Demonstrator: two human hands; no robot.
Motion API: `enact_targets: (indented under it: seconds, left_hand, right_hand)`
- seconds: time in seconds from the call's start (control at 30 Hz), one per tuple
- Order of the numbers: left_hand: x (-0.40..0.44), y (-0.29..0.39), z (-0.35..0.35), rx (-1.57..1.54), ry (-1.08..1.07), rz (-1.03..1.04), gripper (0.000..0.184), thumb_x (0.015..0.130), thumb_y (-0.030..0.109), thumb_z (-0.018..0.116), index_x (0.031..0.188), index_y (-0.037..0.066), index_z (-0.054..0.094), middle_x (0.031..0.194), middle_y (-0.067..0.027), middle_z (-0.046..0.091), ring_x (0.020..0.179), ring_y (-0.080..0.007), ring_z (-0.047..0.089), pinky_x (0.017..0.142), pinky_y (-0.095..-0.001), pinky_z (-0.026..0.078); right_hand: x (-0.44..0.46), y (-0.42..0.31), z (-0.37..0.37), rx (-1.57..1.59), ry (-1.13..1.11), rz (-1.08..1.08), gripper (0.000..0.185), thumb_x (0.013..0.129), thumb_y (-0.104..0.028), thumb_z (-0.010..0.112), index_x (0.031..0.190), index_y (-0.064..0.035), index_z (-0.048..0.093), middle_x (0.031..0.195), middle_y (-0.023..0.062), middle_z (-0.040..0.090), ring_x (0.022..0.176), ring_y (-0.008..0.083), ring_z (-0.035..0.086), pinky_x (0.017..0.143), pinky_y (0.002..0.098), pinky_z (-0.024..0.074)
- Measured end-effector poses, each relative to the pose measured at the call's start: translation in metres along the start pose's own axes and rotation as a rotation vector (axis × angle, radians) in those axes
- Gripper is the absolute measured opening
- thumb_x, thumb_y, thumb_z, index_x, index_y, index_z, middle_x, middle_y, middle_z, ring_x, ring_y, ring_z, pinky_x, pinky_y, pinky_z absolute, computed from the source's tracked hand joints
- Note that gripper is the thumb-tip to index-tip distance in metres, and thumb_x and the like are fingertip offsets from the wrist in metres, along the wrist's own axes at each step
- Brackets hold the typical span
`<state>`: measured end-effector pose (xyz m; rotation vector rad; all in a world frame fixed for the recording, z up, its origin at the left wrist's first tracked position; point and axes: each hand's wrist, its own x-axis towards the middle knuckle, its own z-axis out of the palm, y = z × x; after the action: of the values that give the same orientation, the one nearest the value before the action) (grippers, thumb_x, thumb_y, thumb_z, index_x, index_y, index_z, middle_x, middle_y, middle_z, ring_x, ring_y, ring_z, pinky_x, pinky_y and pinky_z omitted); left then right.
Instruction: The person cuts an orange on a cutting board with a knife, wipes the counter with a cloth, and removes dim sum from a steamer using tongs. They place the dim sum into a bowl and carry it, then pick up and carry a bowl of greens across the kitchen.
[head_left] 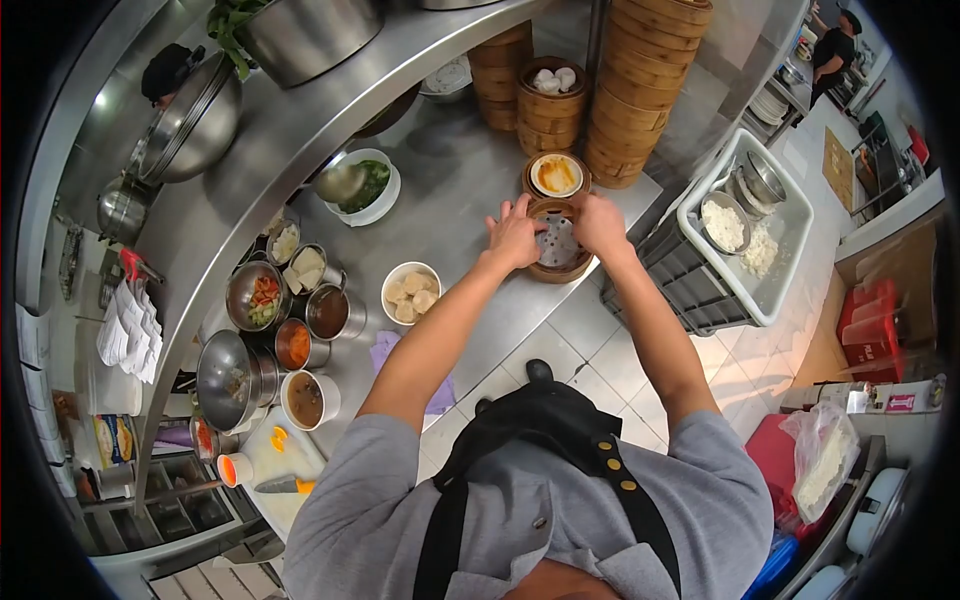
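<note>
A small round bamboo steamer (569, 273) stands near the counter's front edge, lined with a perforated paper liner (557, 242). At its left rim is my left hand (513, 236), fingers spread and the thumb over the inside edge. My right hand (598, 226) is closed on the right rim, its fingers curled and partly hidden. Just behind, touching or nearly so, another bamboo steamer holds a white dish with yellow-orange food (556, 175). To the left is a white bowl of pale dumplings (411, 292).
Tall bamboo steamer stacks (640, 90) rise behind. A grey crate (690, 215) with bowls and white crumbs stands right of the counter. At left are a bowl of greens (372, 190), several metal containers (335, 312) and a knife (280, 485). A steel shelf (330, 130) overhangs the counter.
</note>
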<state>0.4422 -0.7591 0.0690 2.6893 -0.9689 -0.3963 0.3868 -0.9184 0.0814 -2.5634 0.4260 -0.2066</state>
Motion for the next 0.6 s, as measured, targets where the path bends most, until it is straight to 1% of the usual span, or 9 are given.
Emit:
enact_targets:
  seconds: [0.03,0.1,0.2,0.27,0.33,0.4,0.47,0.53,0.6]
  left_hand:
    - [0.001,0.000,0.000,0.008,-0.016,-0.012,0.046,0.066,0.018,0.076,0.111,0.025,0.066,0.145,-0.0061,0.028,0.128,-0.0284,0.028,0.097,-0.0547,0.031]
    - [0.002,-0.001,-0.001,-0.006,-0.016,-0.018,0.048,0.066,0.019,0.077,0.112,0.025,0.065,0.145,-0.0061,0.027,0.129,-0.0286,0.028,0.097,-0.0546,0.031]
    - [0.001,0.001,-0.002,-0.024,-0.003,-0.023,0.049,0.067,0.020,0.076,0.114,0.025,0.064,0.146,-0.0065,0.026,0.129,-0.0288,0.028,0.097,-0.0548,0.032]
    - [-0.001,0.000,0.000,-0.028,0.009,-0.028,0.048,0.068,0.020,0.076,0.114,0.025,0.064,0.146,-0.0069,0.026,0.129,-0.0288,0.028,0.096,-0.0552,0.032]
    - [-0.001,-0.003,0.005,-0.071,0.070,-0.010,0.043,0.072,0.019,0.072,0.113,0.023,0.064,0.145,-0.0081,0.026,0.128,-0.0293,0.029,0.096,-0.0561,0.032]
    - [-0.003,-0.010,0.014,-0.140,0.138,-0.004,0.040,0.072,0.018,0.071,0.112,0.021,0.064,0.145,-0.0086,0.027,0.128,-0.0303,0.030,0.096,-0.0565,0.033]
    - [-0.008,-0.005,0.008,-0.205,0.204,0.006,0.038,0.073,0.017,0.069,0.111,0.019,0.065,0.144,-0.0092,0.028,0.127,-0.0313,0.030,0.095,-0.0569,0.033]
    - [-0.015,0.005,0.007,-0.023,0.082,-0.038,0.034,0.073,0.015,0.068,0.107,0.017,0.065,0.139,-0.0113,0.033,0.126,-0.0321,0.032,0.094,-0.0592,0.033]
    - [-0.015,0.005,0.012,-0.068,0.205,-0.043,0.036,0.073,0.014,0.067,0.109,0.014,0.063,0.138,-0.0128,0.033,0.124,-0.0325,0.034,0.094,-0.0557,0.034]
  right_hand:
    - [-0.002,0.002,0.001,0.000,0.000,0.000,0.024,0.063,-0.005,0.066,0.087,-0.0040,0.066,0.105,0.0226,0.061,0.101,0.0365,0.059,0.077,0.0425,0.0503]
    - [-0.008,0.009,0.007,-0.038,0.252,-0.460,0.018,0.063,-0.011,0.064,0.080,-0.0086,0.070,0.124,0.0237,0.050,0.114,0.0387,0.047,0.082,0.0448,0.0471]
    - [-0.017,0.009,0.016,-0.283,-0.014,-0.370,0.019,0.062,-0.004,0.064,0.079,-0.0117,0.071,0.135,0.0166,0.039,0.123,0.0385,0.035,0.086,0.0491,0.0444]
    - [-0.012,0.019,0.020,-0.257,0.024,-0.311,0.023,0.062,-0.004,0.064,0.081,-0.0150,0.072,0.136,0.0160,0.038,0.123,0.0387,0.036,0.086,0.0527,0.0434]
    - [-0.007,0.027,0.020,-0.087,0.297,-0.266,0.022,0.062,-0.012,0.064,0.082,-0.0156,0.072,0.137,0.0148,0.037,0.124,0.0398,0.033,0.086,0.0548,0.0412]
    - [-0.008,0.031,0.021,-0.087,0.237,-0.276,0.025,0.064,-0.011,0.063,0.087,-0.0156,0.071,0.138,0.0158,0.035,0.127,0.0404,0.031,0.087,0.0561,0.0406]
    - [-0.014,0.020,0.015,-0.277,-0.024,-0.323,0.029,0.067,-0.009,0.062,0.094,-0.0162,0.071,0.138,0.0165,0.035,0.126,0.0409,0.031,0.087,0.0557,0.0412]
    - [-0.015,0.018,0.022,-0.251,0.047,-0.255,0.030,0.067,-0.009,0.062,0.095,-0.0161,0.070,0.137,0.0165,0.036,0.126,0.0410,0.031,0.086,0.0559,0.0414]
    - [-0.012,0.017,0.027,-0.226,0.126,-0.200,0.030,0.068,-0.009,0.061,0.096,-0.0160,0.070,0.137,0.0165,0.036,0.126,0.0412,0.031,0.086,0.0561,0.0416]
